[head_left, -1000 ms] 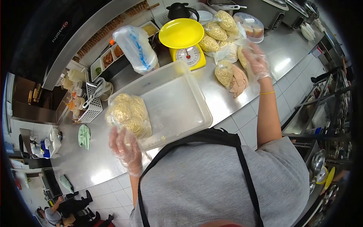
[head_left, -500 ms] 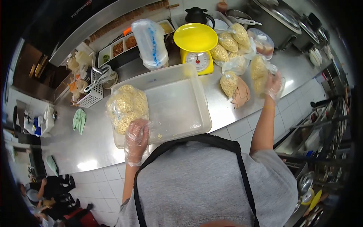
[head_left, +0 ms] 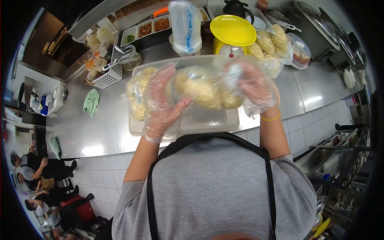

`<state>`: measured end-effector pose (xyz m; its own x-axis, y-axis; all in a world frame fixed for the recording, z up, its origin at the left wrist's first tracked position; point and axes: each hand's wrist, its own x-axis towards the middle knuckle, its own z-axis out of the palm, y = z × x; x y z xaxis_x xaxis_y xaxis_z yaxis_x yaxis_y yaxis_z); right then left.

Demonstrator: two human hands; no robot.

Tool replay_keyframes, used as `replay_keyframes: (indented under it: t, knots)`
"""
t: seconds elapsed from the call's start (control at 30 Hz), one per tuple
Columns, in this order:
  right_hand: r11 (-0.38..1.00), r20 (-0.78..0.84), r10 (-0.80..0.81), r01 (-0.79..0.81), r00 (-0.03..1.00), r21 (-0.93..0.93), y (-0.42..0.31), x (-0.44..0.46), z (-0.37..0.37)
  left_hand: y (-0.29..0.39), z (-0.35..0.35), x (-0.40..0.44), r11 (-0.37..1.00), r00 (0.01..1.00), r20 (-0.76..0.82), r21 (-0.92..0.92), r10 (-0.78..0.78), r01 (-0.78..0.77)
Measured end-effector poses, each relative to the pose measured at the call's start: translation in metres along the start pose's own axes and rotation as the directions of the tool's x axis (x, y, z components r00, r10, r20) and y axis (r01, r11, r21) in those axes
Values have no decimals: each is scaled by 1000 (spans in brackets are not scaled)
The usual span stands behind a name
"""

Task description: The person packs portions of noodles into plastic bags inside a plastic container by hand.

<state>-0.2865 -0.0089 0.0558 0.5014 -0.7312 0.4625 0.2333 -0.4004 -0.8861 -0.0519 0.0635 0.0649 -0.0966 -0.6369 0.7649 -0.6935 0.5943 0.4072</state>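
Holding noodle bag (head_left: 205,91) over tub (head_left: 210,121) now: right hand (head_left: 255,85)

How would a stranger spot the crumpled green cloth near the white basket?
Find the long steel counter, then the white perforated plastic basket on its left half. The crumpled pale green cloth lies on the steel near that basket, unlike the other green cloth at the counter's left end.

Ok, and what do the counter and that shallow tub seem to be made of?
The counter looks like stainless steel, satiny grey with smeared bright glare. The tub seems to be frosted plastic, milky and translucent; which plastic, I can't tell.
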Motion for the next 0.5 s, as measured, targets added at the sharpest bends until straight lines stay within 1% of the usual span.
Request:
replay_keyframes:
  t: [0.03, 0.07, 0.1, 0.13, 0.17, 0.2, 0.23, 0.27, 0.3, 0.33, 0.37, 0.43, 0.47, 0.5]
  knots:
    - [951, 110, -17, 50, 994, -306, 19, 3, 0, -4, 2, -2, 999, 995, 94, 42, -37, 34]
    - [809, 219, 1, 128, 976, -574, 43, 4, 0, -8, 6, -6, 994, 979, 186, 87, -81, 65]
    - [824, 269, 16, 140, 963, -549, 68, -2, 6, -16, 13, -16, 993, 979, 184, 91, -87, 71]
    - [838, 318, 28, 151, 948, -524, 79, -3, 15, -24, 24, -29, 974, 891, 401, 153, -213, 164]
    - [840, 324, 30, 152, 946, -520, 85, -1, 20, -32, 31, -39, 943, 740, 585, 233, -333, 240]
    - [815, 394, 93, 157, 914, -557, 86, 2, 27, -32, 34, -37, 940, 739, 581, 235, -341, 249]
    - [788, 458, 157, 168, 875, -592, 86, 4, 31, -31, 36, -35, 921, 638, 672, 199, -376, 334]
    - [791, 460, 159, 166, 873, -588, 86, 3, 32, -33, 36, -33, 893, 523, 758, 171, -390, 417]
    - [773, 365, 222, 65, 904, -631, 86, 3, 31, -38, 38, -30, 892, 521, 759, 173, -391, 418]
    - [746, 264, 281, -37, 923, -665, 87, 4, 29, -45, 40, -29, 873, 511, 782, 84, -357, 481]
    - [746, 265, 282, -37, 922, -665, 90, 2, 28, -49, 42, -29, 841, 503, 802, -4, -320, 542]
    - [874, 79, 234, -174, 969, -454, 96, -1, 29, -50, 41, -33, 842, 500, 812, -21, -300, 540]
    - [873, 79, 235, -175, 969, -455, 96, -1, 28, -52, 41, -34, 844, 498, 821, -38, -279, 535]
    - [862, 22, 299, -260, 954, -436, 90, 0, 28, -54, 41, -38, 843, 497, 822, -39, -278, 536]
